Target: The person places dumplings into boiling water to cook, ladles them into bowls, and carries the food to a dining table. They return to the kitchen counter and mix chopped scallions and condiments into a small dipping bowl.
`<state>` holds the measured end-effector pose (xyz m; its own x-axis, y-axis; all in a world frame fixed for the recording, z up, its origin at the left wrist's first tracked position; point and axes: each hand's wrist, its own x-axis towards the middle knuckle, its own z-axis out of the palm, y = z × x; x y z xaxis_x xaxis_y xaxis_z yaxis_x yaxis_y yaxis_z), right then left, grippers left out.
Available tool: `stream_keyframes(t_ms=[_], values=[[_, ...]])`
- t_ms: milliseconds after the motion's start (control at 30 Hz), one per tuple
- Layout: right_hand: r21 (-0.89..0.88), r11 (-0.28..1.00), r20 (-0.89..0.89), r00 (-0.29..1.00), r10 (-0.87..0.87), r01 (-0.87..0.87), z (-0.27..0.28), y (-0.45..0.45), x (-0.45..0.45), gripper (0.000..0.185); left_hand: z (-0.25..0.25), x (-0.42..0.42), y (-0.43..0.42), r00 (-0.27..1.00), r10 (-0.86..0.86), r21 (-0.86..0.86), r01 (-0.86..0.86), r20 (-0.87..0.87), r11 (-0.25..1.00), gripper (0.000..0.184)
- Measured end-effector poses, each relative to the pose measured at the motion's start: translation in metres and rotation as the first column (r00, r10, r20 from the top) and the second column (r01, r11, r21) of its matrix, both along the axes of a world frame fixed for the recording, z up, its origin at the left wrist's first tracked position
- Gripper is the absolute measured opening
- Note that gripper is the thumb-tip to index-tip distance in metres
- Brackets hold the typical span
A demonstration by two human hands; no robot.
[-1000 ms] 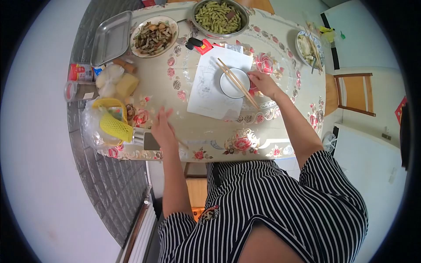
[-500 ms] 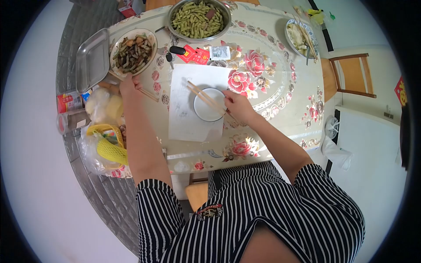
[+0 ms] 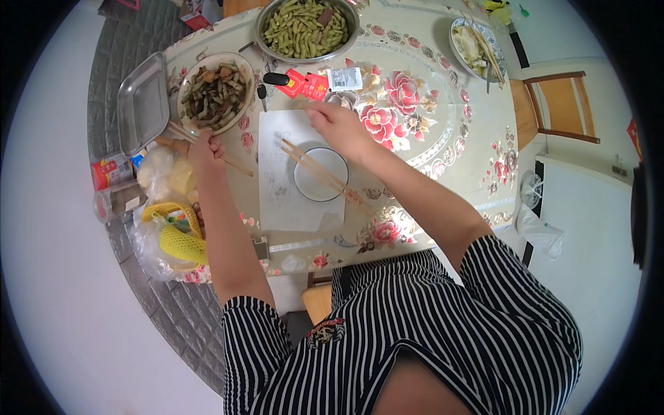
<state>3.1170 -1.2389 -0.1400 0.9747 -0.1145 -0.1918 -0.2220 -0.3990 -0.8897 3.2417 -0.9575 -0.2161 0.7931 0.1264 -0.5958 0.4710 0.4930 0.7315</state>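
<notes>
At the near rim of a plate of cooked eggplant-like pieces [image 3: 218, 111], my left hand [image 3: 206, 149] has its fingers closed. A pair of wooden chopsticks [image 3: 238, 166] passes under or through that hand, its ends showing on both sides. My right hand [image 3: 339, 128] hovers over the top right corner of a white paper sheet [image 3: 277, 207]. Motion blurs its fingers, and I see nothing held in it. On the sheet stands a white bowl [image 3: 315, 185], with another pair of chopsticks [image 3: 308, 160] laid across it.
A metal tray [image 3: 142, 104] leans beside the plate. Toward the back stand a steel bowl of edamame [image 3: 308, 31] and a patterned dish [image 3: 470, 48]. Red packets [image 3: 308, 84], a white sachet [image 3: 345, 79] and a black object [image 3: 276, 79] lie beyond the sheet. Bags and a yellow basket [image 3: 173, 214] crowd the left edge.
My right hand has left the white bowl and its chopsticks and moved up and left. The plate under my left hand has shifted right, along with the chopsticks there.
</notes>
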Motion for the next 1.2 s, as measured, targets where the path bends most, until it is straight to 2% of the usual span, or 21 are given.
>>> stream_keyframes(t_ms=[133, 167, 200, 233, 267, 367, 400, 467, 500, 533, 567, 633, 667, 733, 800, 900, 967, 1100, 1133, 1167, 1200], values=[[0.096, 0.993, -0.04, 0.997, 0.067, -0.063, -0.007, 0.031, 0.053, 0.031, 0.05, -0.03, -0.008, 0.999, -0.051, 0.091, 0.051, 0.007, 0.995, 0.015], [0.33, 0.943, -0.122, 0.993, -0.002, 0.042, -0.006, 0.036, 0.061, 0.032, 0.063, -0.036, -0.01, 0.998, -0.055, 0.089, 0.054, 0.011, 0.995, 0.015], [0.535, 0.83, -0.215, 0.976, -0.047, 0.158, -0.003, 0.038, 0.065, 0.033, 0.076, -0.042, -0.012, 0.994, -0.106, 0.158, 0.101, 0.02, 0.982, 0.016], [0.622, 0.766, -0.231, 0.973, -0.021, 0.164, 0.004, 0.035, 0.063, 0.032, 0.085, -0.049, -0.013, 0.987, -0.157, 0.226, 0.147, 0.026, 0.963, 0.016], [0.621, 0.766, -0.226, 0.974, -0.024, 0.163, 0.007, 0.032, 0.057, 0.032, 0.091, -0.057, -0.015, 0.987, -0.16, 0.225, 0.149, 0.031, 0.963, 0.016], [0.752, 0.621, -0.253, 0.967, -0.039, 0.222, 0.024, 0.009, 0.019, 0.03, 0.105, -0.08, -0.033, 0.964, -0.257, 0.27, 0.266, -0.068, 0.925, 0.015], [0.75, 0.622, -0.249, 0.967, -0.05, 0.225, 0.029, 0.0, 0.004, 0.03, 0.109, -0.09, -0.045, 0.952, -0.303, 0.272, 0.301, -0.038, 0.914, 0.015], [0.69, 0.622, -0.338, 0.924, -0.175, 0.371, 0.035, -0.017, -0.023, 0.032, 0.111, -0.106, -0.066, 0.934, -0.357, 0.273, 0.344, -0.002, 0.898, 0.016], [0.688, 0.621, -0.334, 0.924, -0.186, 0.374, 0.036, -0.028, -0.036, 0.032, 0.107, -0.114, -0.076, 0.89, -0.454, 0.287, 0.442, -0.028, 0.85, 0.011], [0.645, 0.627, -0.367, 0.897, -0.247, 0.437, 0.035, -0.039, -0.052, 0.032, 0.108, -0.121, -0.087, 0.836, -0.545, 0.299, 0.536, -0.06, 0.79, 0.015], [0.598, 0.627, -0.397, 0.864, -0.308, 0.498, 0.033, -0.051, -0.066, 0.033, 0.112, -0.129, -0.102, 0.831, -0.553, 0.298, 0.543, -0.059, 0.785, 0.015], [0.557, 0.607, -0.414, 0.823, -0.389, 0.567, 0.025, -0.075, -0.091, 0.033, 0.128, -0.141, -0.13, 0.836, -0.549, 0.317, 0.517, 0.014, 0.795, 0.037], [0.516, 0.585, -0.427, 0.78, -0.458, 0.626, 0.018, -0.087, -0.104, 0.033, 0.126, -0.14, -0.131, 0.83, -0.557, 0.315, 0.525, 0.015, 0.791, 0.037], [0.507, 0.555, -0.397, 0.75, -0.528, 0.659, -0.016, -0.116, -0.131, 0.033, 0.12, -0.137, -0.125, 0.913, -0.391, 0.225, 0.358, 0.121, 0.906, 0.048], [0.523, 0.476, -0.341, 0.686, -0.643, 0.706, -0.025, -0.133, -0.146, 0.033, 0.113, -0.135, -0.108, 0.909, -0.399, 0.284, 0.354, 0.121, 0.891, 0.044], [0.507, 0.424, -0.337, 0.626, -0.703, 0.75, -0.041, -0.165, -0.167, 0.033, 0.098, -0.146, -0.085, 0.938, -0.303, 0.33, 0.236, 0.166, 0.914, 0.038], [0.5, 0.377, -0.35, 0.58, -0.735, 0.78, -0.045, -0.178, -0.175, 0.034, 0.085, -0.157, -0.071, 0.96, -0.276, 0.512, 0.209, 0.056, 0.833, 0.035], [0.507, 0.433, -0.357, 0.639, -0.681, 0.745, -0.046, -0.191, -0.182, 0.036, 0.042, -0.185, -0.045, 0.974, -0.226, 0.556, 0.2, -0.022, 0.806, 0.036], [0.509, 0.436, -0.358, 0.643, -0.677, 0.742, -0.038, -0.191, -0.181, 0.036, 0.025, -0.191, -0.039, 0.97, -0.236, 0.639, 0.222, -0.064, 0.737, 0.037], [0.314, 0.506, -0.366, 0.594, -0.716, 0.803, -0.023, -0.189, -0.183, 0.037, 0.007, -0.197, -0.031, 0.965, -0.241, 0.712, 0.244, -0.108, 0.658, 0.039], [0.104, 0.55, -0.359, 0.547, -0.756, 0.829, -0.01, -0.185, -0.186, 0.038, -0.016, -0.202, -0.021, 0.966, -0.236, 0.714, 0.24, -0.108, 0.657, 0.039]])
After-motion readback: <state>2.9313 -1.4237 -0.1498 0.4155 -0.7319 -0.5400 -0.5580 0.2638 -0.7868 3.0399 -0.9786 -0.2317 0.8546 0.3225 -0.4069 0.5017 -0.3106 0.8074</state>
